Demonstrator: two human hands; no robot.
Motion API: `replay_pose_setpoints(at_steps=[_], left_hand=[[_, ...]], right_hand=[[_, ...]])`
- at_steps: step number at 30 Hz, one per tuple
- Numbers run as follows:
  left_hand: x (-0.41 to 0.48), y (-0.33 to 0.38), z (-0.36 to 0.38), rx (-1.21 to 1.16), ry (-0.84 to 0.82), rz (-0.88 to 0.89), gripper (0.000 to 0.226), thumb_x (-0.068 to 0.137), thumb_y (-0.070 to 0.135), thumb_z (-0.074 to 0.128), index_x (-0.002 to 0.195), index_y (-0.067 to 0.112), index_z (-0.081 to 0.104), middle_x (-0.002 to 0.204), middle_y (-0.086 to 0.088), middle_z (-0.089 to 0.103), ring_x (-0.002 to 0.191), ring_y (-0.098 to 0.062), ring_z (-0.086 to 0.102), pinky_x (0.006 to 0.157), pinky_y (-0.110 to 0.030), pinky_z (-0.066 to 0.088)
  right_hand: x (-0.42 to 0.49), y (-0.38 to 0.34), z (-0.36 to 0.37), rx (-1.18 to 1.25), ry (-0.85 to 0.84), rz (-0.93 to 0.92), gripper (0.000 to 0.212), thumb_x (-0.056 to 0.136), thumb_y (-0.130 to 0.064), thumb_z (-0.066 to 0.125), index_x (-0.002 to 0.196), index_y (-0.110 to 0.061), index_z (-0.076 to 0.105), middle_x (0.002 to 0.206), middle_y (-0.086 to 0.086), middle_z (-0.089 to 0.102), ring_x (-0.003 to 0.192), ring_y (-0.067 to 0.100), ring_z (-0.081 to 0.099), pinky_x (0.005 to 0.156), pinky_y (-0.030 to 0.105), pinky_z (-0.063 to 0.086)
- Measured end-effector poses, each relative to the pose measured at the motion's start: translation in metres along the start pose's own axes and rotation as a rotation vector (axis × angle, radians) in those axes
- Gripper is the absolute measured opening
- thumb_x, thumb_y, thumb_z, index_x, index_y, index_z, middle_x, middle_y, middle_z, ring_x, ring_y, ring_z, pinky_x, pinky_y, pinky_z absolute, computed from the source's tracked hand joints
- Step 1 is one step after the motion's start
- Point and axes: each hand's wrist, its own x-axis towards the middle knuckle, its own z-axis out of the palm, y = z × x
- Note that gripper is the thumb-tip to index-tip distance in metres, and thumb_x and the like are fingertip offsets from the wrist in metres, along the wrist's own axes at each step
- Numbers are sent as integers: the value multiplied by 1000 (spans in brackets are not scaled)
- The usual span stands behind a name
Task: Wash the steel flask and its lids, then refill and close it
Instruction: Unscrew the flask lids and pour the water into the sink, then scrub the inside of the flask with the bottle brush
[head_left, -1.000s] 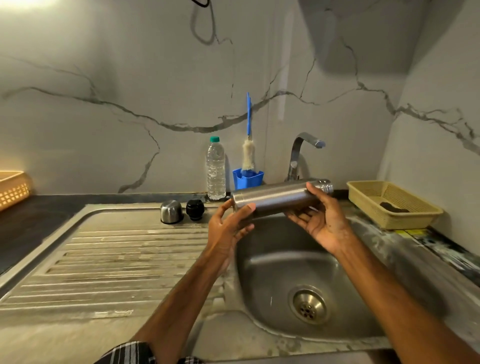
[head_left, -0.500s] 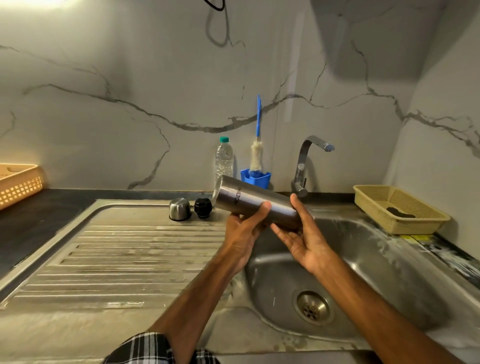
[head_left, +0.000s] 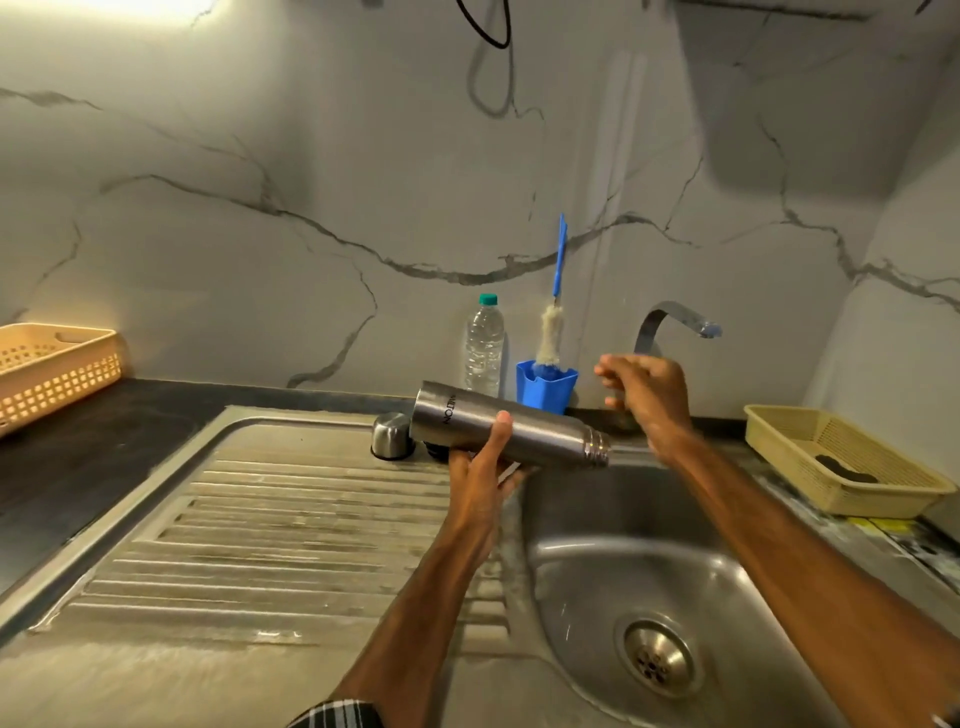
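The steel flask (head_left: 498, 423) lies nearly level over the sink's left rim, its threaded open mouth pointing right and slightly down toward the basin. My left hand (head_left: 483, 473) grips it from below, thumb over the body. My right hand (head_left: 647, 395) is off the flask, raised in front of the tap (head_left: 670, 319), fingers loosely spread and blurred. The steel cup lid (head_left: 390, 435) stands on the drainboard behind the flask. A black inner lid (head_left: 434, 449) next to it is mostly hidden by the flask.
A clear water bottle (head_left: 484, 345) and a blue holder (head_left: 545, 387) with a bottle brush (head_left: 550, 332) stand at the wall. A beige tray (head_left: 836, 462) sits right of the sink basin (head_left: 639, 561). An orange basket (head_left: 49, 364) is far left beside the drainboard (head_left: 270, 530).
My right hand let go of the flask and rose toward the tap. The flask now rests in my left hand alone, mouth tipped to the right.
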Motion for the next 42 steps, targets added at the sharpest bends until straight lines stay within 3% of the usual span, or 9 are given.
replay_pose_setpoints(at_steps=[4,7,13,17,22,25,30,37,42], left_hand=[[3,5,-3,-160,66,-10,74,82,30,76,147,14,43,132,-16,64,110,-27,70,75,-37,63],[7,4,-5,-158,92,2,77,81,31,76,149,18,43,135,-15,63,116,-29,67,87,-44,62],[13,0,-10,-124,106,5,67,84,30,75,145,19,47,130,-11,67,115,-26,68,95,-50,58],[15,-3,-10,-139,125,-13,60,86,26,75,140,18,51,125,-11,69,111,-26,70,88,-48,61],[17,-4,-7,-136,142,-15,58,83,24,76,136,17,53,122,-11,70,109,-26,71,84,-46,62],[18,-4,-7,-135,149,-18,54,86,22,75,135,17,53,123,-12,69,108,-26,71,81,-44,63],[17,-4,-7,-147,165,-36,54,87,21,74,135,14,53,123,-14,68,107,-27,70,73,-40,64],[17,-7,-5,-139,165,-61,57,83,23,78,134,12,54,122,-15,70,110,-29,70,82,-46,63],[17,-6,-6,-129,156,-61,56,83,24,79,133,12,55,122,-14,70,110,-29,70,87,-51,61]], right_hand=[[53,-28,30,-53,-31,-77,16,95,-22,64,94,-7,68,95,12,72,88,22,68,77,35,61],[91,-31,48,-208,-29,-131,27,92,-18,64,89,9,65,77,23,61,70,24,57,71,41,57],[132,-33,75,-364,-19,-192,18,88,-11,61,72,-7,54,64,6,48,56,17,42,47,24,31],[149,-25,88,-337,9,-173,23,89,-11,64,89,12,66,79,7,66,61,11,55,48,16,37],[154,-25,92,-354,19,-250,17,90,-16,71,98,-1,73,90,4,69,80,14,61,64,16,43],[154,-26,93,-402,11,-291,15,88,-18,73,99,-7,74,93,4,71,79,14,61,57,14,39],[153,-41,83,-387,54,-347,17,88,-17,74,101,-7,74,96,6,74,84,17,67,74,29,53],[139,-25,85,-486,83,-351,14,95,-18,65,103,-9,71,100,7,73,78,14,60,54,16,38],[140,-46,72,-448,142,-329,18,93,-21,66,100,-6,73,99,13,74,91,28,69,70,27,47]])
